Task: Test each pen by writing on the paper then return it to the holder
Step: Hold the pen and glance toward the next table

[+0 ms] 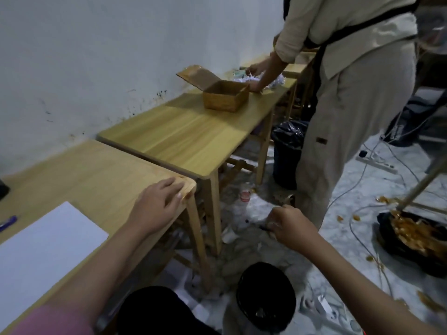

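A white sheet of paper (46,247) lies on my wooden table (79,172) at the lower left. A purple pen (8,223) lies at the table's left edge. My left hand (158,205) rests on the table's right corner, fingers spread flat. My right hand (287,224) is out over the floor to the right of the table, fingers curled around a thin dark pen (264,228) whose tip sticks out to the left. No pen holder is in view.
A second wooden table (183,139) adjoins mine, with an open wooden box (226,97) on it. Another person (350,93) stands by it, hands at the far end. Black bins (266,296) (286,153), a plastic bottle (244,199), cables and spilled mess (411,233) cover the floor.
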The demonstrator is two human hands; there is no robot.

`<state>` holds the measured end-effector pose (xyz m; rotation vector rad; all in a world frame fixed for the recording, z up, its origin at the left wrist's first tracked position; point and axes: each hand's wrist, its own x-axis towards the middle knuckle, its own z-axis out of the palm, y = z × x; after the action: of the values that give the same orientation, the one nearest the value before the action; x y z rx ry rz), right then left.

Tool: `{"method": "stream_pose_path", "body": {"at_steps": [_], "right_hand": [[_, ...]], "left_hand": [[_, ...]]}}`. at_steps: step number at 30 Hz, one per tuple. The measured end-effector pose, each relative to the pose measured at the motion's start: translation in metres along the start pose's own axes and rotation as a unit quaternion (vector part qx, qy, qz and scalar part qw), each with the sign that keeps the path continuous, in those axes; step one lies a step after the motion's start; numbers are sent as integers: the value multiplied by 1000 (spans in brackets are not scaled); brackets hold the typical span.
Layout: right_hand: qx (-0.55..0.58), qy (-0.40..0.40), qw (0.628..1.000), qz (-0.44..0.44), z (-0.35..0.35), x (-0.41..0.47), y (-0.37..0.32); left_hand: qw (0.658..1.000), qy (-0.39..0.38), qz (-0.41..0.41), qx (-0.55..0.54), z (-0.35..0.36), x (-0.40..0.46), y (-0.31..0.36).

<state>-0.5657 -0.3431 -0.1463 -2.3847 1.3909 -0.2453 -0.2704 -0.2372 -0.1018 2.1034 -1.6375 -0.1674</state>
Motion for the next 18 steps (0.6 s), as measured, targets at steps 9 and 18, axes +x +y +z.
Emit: {"method": "stream_pose_path", "body": {"at_steps": [9, 18], "right_hand": [[5, -6, 999, -39, -1, 3, -12], [117, 60, 975, -180, -10, 23, -94]], "left_hand": [[1000, -2, -15, -19, 0, -2, 2], [991, 74, -44, -106, -31, -40, 2]]}}
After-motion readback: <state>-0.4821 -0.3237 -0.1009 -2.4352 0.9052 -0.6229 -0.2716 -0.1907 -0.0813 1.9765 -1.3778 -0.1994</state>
